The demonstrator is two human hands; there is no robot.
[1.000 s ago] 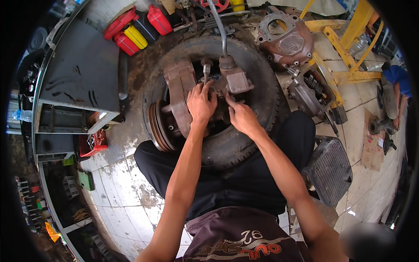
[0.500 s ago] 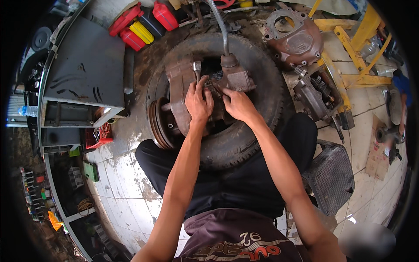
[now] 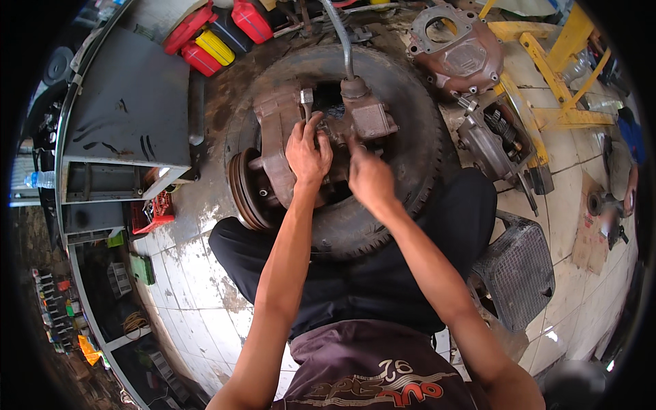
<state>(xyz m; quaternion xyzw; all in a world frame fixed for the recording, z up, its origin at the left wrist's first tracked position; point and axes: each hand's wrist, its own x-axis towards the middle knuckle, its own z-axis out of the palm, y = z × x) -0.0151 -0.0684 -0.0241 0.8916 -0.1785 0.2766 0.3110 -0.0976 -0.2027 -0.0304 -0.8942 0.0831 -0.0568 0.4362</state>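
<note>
A rust-brown gearbox lies on a big black tyre, between my knees. My left hand rests over its middle, fingers bent around the lower shaft of a shiny metal tool with a block-shaped head. The far end of that shaft is hidden under my fingers. Beside it, my right hand is blurred by motion, its fingertips close to the housing's centre; anything in them cannot be made out. A long bent metal lever rises from the housing's top, and a grooved round drum sits at its left.
A brown bell housing and an opened gear case lie at the far right, by a yellow metal frame. A grey stool stands near my right knee. Left are a grey cabinet and a red crate; red jerrycans stand behind.
My right hand has drawn back slightly toward me and turned, and is now blurred. My left hand stays at the metal tool. The whole view has shifted a little.
</note>
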